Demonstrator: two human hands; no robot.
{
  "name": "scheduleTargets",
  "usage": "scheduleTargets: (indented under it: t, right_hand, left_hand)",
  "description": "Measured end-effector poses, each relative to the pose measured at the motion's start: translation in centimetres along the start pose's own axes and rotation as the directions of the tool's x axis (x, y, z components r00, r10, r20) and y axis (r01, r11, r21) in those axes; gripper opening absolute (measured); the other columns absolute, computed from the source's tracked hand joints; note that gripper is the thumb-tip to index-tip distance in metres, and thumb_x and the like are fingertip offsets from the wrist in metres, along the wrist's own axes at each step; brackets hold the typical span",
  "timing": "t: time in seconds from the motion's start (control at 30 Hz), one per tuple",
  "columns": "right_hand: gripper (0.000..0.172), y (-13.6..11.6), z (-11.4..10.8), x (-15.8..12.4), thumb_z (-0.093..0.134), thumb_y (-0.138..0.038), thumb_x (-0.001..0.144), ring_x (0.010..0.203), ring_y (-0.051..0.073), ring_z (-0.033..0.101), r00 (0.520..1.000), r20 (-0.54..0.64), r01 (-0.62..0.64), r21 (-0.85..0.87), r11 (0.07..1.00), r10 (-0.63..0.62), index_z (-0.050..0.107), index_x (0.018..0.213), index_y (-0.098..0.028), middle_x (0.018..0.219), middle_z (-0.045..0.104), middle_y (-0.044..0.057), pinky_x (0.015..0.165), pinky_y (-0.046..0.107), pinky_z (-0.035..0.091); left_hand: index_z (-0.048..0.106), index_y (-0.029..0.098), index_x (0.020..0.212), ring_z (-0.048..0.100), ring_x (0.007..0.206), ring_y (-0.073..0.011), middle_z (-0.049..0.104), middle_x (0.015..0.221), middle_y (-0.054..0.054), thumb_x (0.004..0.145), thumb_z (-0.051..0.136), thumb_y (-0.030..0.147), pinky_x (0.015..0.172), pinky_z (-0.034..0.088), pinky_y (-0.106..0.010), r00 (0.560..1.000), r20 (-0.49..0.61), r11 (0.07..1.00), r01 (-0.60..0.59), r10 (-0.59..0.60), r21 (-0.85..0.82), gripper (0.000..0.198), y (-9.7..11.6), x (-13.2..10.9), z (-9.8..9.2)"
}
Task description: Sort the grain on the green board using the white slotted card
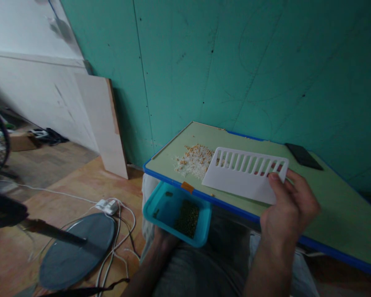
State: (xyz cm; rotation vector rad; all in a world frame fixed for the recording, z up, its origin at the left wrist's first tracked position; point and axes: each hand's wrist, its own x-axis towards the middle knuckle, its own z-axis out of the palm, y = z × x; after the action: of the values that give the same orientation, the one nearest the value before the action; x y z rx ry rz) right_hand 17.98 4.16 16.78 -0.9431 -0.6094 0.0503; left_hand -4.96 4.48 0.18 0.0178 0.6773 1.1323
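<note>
A white slotted plastic piece [239,179] is pinched at its right end by my right hand [289,202], thumb on top, just over the green table [336,214]. Its left end is beside a loose heap of white grains and yellow peas [196,160]. Below the table's front edge is a turquoise container [163,212] with dark green and pale bits inside. My left hand [165,239] supports this container from underneath; its fingers are mostly hidden behind the container.
A dark phone [303,156] lies at the table's back right against the green wall [235,62]. Orange tape [187,187] marks the front edge. On the floor at left are a round grey stand base [77,251], white cables and a power strip [106,206]. A board [103,123] leans nearby.
</note>
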Motion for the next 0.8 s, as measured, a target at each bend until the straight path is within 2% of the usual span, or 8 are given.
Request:
scheduleTargets:
  t: [0.17,0.27,0.33,0.43,0.53,0.6,0.7,0.8]
  right_hand:
    - [0.029,0.2,-0.3,0.1,0.104,-0.033,0.074,0.083,0.029,0.083,1.0,0.02,-0.008,-0.023,1.0,0.008,0.093,0.098,-0.022,0.091,0.091,0.005,0.083,0.043,0.065]
    - [0.029,0.2,-1.0,0.6,0.106,-0.032,0.072,0.083,0.029,0.083,0.999,0.04,-0.018,-0.045,0.999,0.02,0.094,0.096,-0.022,0.091,0.092,0.006,0.082,0.042,0.065]
    - [0.031,0.0,-1.9,1.1,0.107,-0.034,0.074,0.085,0.029,0.085,0.994,0.102,-0.026,-0.098,0.995,0.036,0.095,0.099,-0.022,0.094,0.093,0.006,0.083,0.041,0.065]
    - [0.036,-0.4,-3.7,1.9,0.111,-0.04,0.075,0.089,0.027,0.086,0.978,0.197,-0.041,-0.171,0.984,0.075,0.095,0.101,-0.021,0.097,0.093,0.005,0.086,0.039,0.066]
    - [0.037,-0.9,-5.4,2.6,0.113,-0.044,0.075,0.083,0.024,0.083,0.964,0.256,-0.011,-0.241,0.97,0.074,0.093,0.098,-0.022,0.095,0.092,0.005,0.078,0.035,0.064]
    - [0.038,-1.1,-6.0,2.8,0.115,-0.045,0.074,0.078,0.022,0.081,0.961,0.272,0.025,-0.265,0.964,0.05,0.093,0.095,-0.021,0.091,0.091,0.005,0.072,0.033,0.063]
    - [0.039,-1.3,-6.0,2.8,0.117,-0.046,0.075,0.068,0.021,0.08,0.949,0.316,0.093,-0.235,0.967,-0.015,0.092,0.091,-0.021,0.084,0.09,0.005,0.063,0.03,0.063]
    - [0.031,-1.1,-5.5,2.5,0.115,-0.041,0.079,0.059,0.019,0.077,0.919,0.385,0.173,-0.195,0.966,-0.087,0.093,0.088,-0.022,0.078,0.088,0.003,0.056,0.028,0.062]
  left_hand:
    - [0.09,0.034,0.104,0.085,0.144,-0.0405,0.097,0.111,-0.013,0.113,0.054,0.046,0.127,0.07,-0.058,0.995,-0.09,0.997,0.031,-0.037,-0.065,0.039,0.4,-0.7,1.1]
    - [0.089,0.033,0.099,0.087,0.14,-0.0395,0.095,0.1,-0.013,0.116,0.049,0.044,0.129,0.068,-0.057,0.993,-0.113,0.996,0.037,-0.046,-0.077,0.045,0.7,-0.9,1.4]
    - [0.089,0.033,0.096,0.088,0.137,-0.0389,0.092,0.088,-0.012,0.116,0.05,0.045,0.131,0.067,-0.056,0.99,-0.128,0.996,0.041,-0.051,-0.076,0.046,0.8,-0.7,1.2]
    - [0.09,0.034,0.094,0.086,0.139,-0.0391,0.093,0.089,-0.011,0.112,0.058,0.048,0.131,0.066,-0.056,0.993,-0.112,0.996,0.037,-0.046,-0.08,0.04,1.0,-0.2,0.8]
    - [0.089,0.034,0.095,0.083,0.146,-0.0388,0.096,0.101,-0.012,0.11,0.061,0.048,0.135,0.063,-0.056,0.996,-0.077,0.994,0.035,-0.043,-0.108,0.035,1.1,0.1,0.8]
    - [0.088,0.032,0.098,0.081,0.149,-0.0381,0.096,0.105,-0.014,0.113,0.057,0.047,0.138,0.06,-0.056,0.996,-0.076,0.992,0.038,-0.048,-0.122,0.038,1.2,0.2,1.1]
    - [0.088,0.031,0.103,0.081,0.151,-0.0379,0.096,0.108,-0.015,0.118,0.046,0.048,0.137,0.061,-0.058,0.995,-0.09,0.993,0.027,-0.038,-0.119,0.048,1.0,0.5,1.5]
    - [0.09,0.032,0.107,0.081,0.151,-0.0386,0.096,0.108,-0.014,0.119,0.043,0.048,0.131,0.065,-0.059,0.997,-0.068,0.997,0.017,-0.022,-0.082,0.051,0.3,0.9,1.5]
